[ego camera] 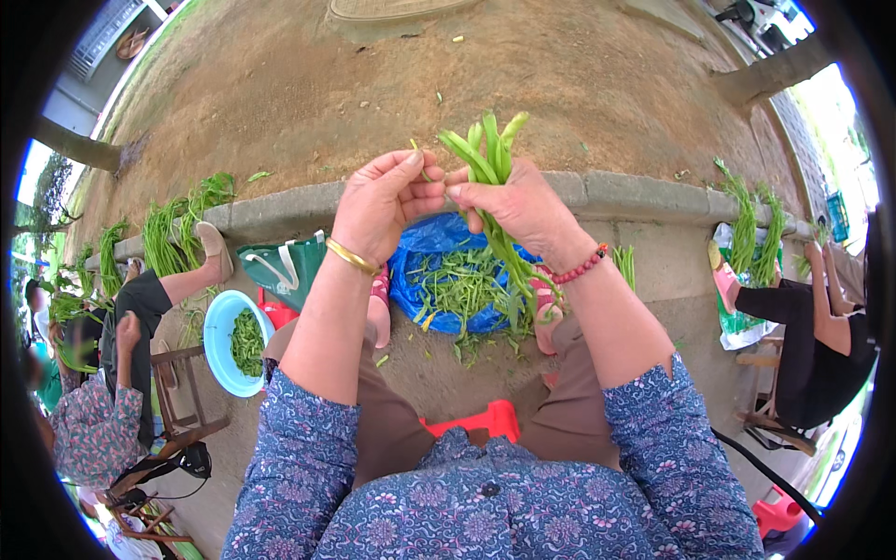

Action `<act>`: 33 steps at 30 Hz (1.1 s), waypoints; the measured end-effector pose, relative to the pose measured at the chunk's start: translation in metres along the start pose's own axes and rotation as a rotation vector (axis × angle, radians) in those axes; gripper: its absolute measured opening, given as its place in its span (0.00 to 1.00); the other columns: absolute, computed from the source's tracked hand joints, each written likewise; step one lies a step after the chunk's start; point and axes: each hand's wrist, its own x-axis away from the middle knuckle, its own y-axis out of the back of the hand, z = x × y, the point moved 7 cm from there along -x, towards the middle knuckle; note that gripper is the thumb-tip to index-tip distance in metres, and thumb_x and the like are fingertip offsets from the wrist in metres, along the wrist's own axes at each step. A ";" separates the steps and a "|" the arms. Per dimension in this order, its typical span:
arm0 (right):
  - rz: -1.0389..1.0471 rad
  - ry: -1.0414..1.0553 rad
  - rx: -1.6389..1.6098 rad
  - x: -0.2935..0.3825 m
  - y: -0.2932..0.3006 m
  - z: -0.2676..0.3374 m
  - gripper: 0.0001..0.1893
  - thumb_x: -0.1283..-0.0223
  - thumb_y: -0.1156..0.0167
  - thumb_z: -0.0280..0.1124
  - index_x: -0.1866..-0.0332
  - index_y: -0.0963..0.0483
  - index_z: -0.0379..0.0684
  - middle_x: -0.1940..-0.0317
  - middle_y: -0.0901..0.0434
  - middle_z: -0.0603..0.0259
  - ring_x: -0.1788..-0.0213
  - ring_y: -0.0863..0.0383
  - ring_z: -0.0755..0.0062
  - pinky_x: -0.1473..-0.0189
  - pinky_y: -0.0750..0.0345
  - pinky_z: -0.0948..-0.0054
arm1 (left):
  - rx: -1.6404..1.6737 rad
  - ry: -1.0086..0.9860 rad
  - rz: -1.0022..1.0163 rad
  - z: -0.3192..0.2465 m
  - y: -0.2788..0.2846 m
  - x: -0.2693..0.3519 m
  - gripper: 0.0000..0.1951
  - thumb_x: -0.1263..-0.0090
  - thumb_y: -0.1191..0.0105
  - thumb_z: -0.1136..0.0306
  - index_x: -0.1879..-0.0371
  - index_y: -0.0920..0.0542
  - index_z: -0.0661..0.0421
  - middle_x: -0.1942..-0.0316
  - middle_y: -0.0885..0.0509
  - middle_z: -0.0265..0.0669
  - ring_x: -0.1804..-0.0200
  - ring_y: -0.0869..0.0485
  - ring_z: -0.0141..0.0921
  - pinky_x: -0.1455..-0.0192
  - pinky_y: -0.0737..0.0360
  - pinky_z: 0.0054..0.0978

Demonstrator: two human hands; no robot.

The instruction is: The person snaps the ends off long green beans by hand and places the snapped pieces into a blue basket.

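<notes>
In the middle of the view, my right hand (514, 206) is closed round a bunch of green leafy stems (495, 157), the thick ends pointing up and the thin leafy ends hanging down. Just to the left, my left hand (399, 199) pinches a thin green strip (418, 155) between thumb and forefinger; its fingertips are close to those of my right hand. Below both hands, a blue plastic bag (402, 273) lies spread on the ground between my feet, with cut green pieces (462, 283) heaped on it. More scraps are scattered at its lower edge.
Left of me are a light-blue basin (215, 343) of green pieces and a green bag (301, 269). A stone kerb (630, 196) runs across in front, with bundles of stems (164, 238) leaning on it. People sit on both sides; a red stool (500, 418) is under me.
</notes>
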 end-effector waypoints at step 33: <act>-0.089 0.092 -0.576 -0.014 0.046 0.015 0.07 0.38 0.37 0.31 0.64 0.24 0.39 0.77 0.22 0.65 0.76 0.21 0.72 0.70 0.21 0.73 | -1.193 -0.266 -0.062 -0.002 0.004 0.010 0.10 0.36 0.39 0.70 0.59 0.17 0.61 0.72 0.16 0.29 0.72 0.22 0.18 0.69 0.24 0.18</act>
